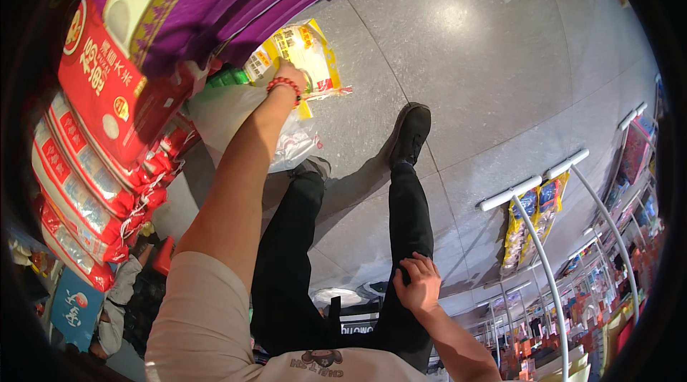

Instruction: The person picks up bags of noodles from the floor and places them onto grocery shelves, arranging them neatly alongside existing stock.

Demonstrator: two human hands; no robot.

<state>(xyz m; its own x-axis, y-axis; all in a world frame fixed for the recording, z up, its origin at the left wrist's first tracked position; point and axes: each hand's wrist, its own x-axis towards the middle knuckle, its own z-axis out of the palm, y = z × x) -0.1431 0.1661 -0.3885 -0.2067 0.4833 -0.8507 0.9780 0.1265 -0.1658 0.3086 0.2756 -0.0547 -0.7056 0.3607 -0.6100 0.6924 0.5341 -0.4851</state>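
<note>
My left hand (290, 75), with a red bead bracelet at the wrist, is curled over yellow printed food packets near the floor. It grips a large yellow packet (306, 52) with a clear window; the fingertips are partly hidden. A smaller yellow packet (260, 66) lies just left of the hand. Beneath my forearm, a translucent white plastic bag (231, 114) stands against the packets, and a green packaged item (228, 77) shows at its upper edge. My right hand (418, 281) rests on my right knee, holding nothing, fingers slightly apart.
Red-and-white sacks (80, 167) are stacked at the left, with a red printed box (102, 81) on top. Purple cloth (231, 12) hangs along the upper left. White-topped metal display racks (510, 193) stand at the right. A person's grey sleeve (122, 285) shows at lower left.
</note>
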